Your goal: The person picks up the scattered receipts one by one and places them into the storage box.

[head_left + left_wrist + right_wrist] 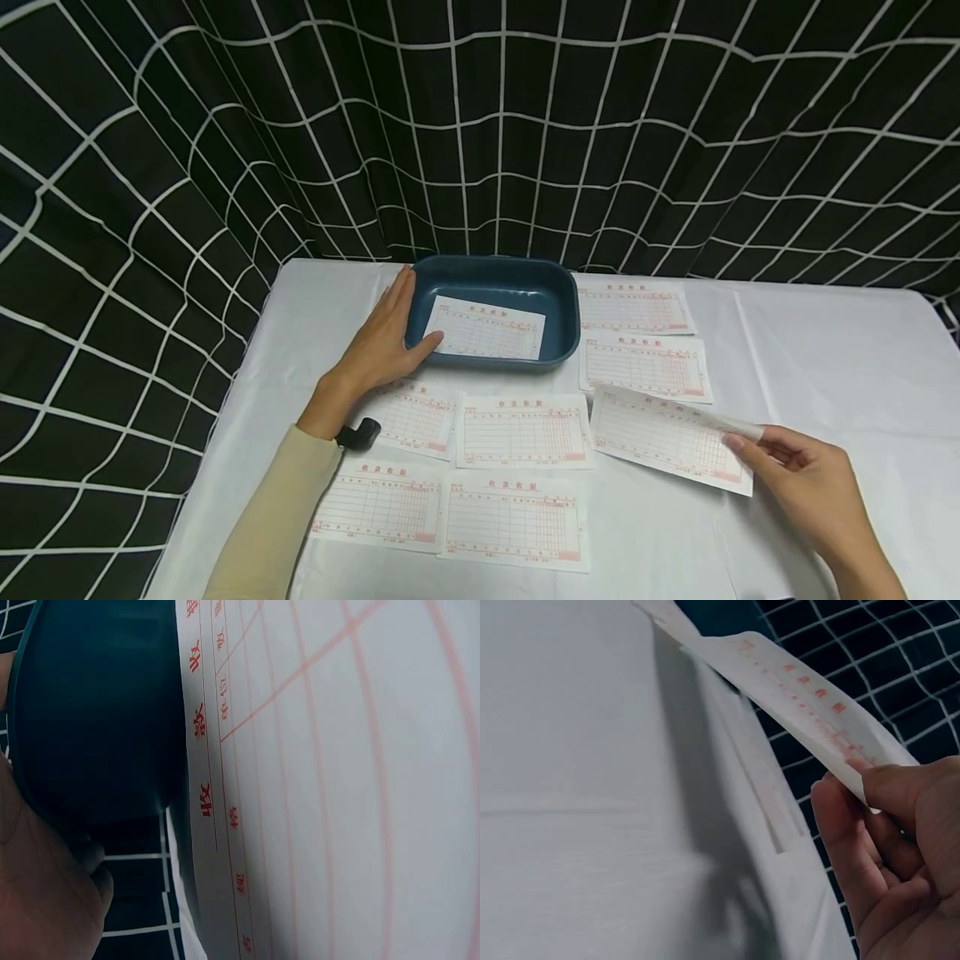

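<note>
A dark blue plastic basin stands at the back of the table with one printed receipt slip inside. My left hand rests against its left end, fingers extended along the side and thumb over the front rim. In the left wrist view, the basin and a red-printed slip appear close up. At the right, my right hand pinches the right end of another receipt slip between thumb and fingers. That slip is tilted, its right end raised off the table, as the right wrist view also shows.
More slips lie flat on the white cloth: two right of the basin and several in front of it, including a middle slip and a front slip. Black white-gridded cloth rises behind the table.
</note>
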`<state>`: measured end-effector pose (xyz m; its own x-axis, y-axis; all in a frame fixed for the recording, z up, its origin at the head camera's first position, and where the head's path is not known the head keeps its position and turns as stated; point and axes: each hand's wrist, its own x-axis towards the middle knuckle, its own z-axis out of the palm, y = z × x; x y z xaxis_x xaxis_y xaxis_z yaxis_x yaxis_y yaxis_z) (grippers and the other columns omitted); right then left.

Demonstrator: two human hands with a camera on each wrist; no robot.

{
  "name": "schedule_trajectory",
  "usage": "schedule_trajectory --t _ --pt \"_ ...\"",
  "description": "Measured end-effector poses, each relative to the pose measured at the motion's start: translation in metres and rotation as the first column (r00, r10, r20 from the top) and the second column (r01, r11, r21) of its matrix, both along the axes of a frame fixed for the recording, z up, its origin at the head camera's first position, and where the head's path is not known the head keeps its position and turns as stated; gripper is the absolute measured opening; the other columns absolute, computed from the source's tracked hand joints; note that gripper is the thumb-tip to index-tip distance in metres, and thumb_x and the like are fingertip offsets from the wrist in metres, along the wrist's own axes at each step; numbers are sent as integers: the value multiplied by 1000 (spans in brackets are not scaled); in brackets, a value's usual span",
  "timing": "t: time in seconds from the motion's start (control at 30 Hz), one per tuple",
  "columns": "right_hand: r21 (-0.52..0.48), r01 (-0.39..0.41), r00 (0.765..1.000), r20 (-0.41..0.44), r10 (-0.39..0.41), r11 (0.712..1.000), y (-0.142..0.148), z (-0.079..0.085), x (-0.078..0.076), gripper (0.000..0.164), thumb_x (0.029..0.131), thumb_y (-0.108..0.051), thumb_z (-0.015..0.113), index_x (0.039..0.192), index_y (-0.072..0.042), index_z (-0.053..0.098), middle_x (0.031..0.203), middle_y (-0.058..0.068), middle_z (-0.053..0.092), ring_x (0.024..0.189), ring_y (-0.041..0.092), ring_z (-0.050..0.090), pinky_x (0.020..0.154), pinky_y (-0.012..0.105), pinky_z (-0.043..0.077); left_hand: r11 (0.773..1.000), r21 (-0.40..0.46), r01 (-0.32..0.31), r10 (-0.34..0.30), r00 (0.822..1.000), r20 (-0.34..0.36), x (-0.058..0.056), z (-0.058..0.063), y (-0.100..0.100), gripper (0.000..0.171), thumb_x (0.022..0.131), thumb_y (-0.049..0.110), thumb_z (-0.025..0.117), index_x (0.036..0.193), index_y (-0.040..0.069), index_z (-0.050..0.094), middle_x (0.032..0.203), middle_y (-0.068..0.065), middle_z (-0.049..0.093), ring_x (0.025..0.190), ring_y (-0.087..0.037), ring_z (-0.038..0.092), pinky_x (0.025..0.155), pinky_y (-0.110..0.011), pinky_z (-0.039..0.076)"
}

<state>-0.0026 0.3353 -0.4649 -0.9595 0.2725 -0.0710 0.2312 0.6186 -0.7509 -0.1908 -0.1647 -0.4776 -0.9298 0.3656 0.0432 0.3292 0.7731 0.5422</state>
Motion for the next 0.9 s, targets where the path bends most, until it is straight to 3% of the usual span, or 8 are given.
schedule_trajectory --t 0.17,0.33,0.43,0.9 --pt "-39 50 998 46 -48 998 3 8 -3 44 98 -30 78 120 7 72 83 -32 66 79 -13 62 66 8 52 1000 -9 3 -3 1000 14 2 -2 1 102 100 52 62 171 8 3 181 -5 -3 169 -29 7 136 -51 14" --pt "-118 55 998 -27 -58 992 -1 17 -18 15 97 -18 79 108 -14 70 82 -25 67 74 -7 63 64 10 53 1000 -8 -3 4 1000 4 2 -1 1 102 100 53 62 171 8 3 182 -6 -2 169 -32 8 135 -53 17" --pt "-146 39 996 -74 -50 989 -6 23 -28 15 96 -12 79 105 -20 69 83 -23 67 74 -6 63 64 9 53 1000 -10 -9 9 1000 0 2 0 1 102 100 53 62 171 8 4 182 -6 -1 168 -34 9 135 -55 19" --pt "-231 -84 991 -121 57 969 -37 47 -72 12 97 -10 77 105 -14 69 86 -21 69 75 -5 67 66 13 58 1000 14 -20 20 1000 5 0 1 4 103 99 51 63 170 4 5 181 -12 0 168 -33 8 135 -53 17"
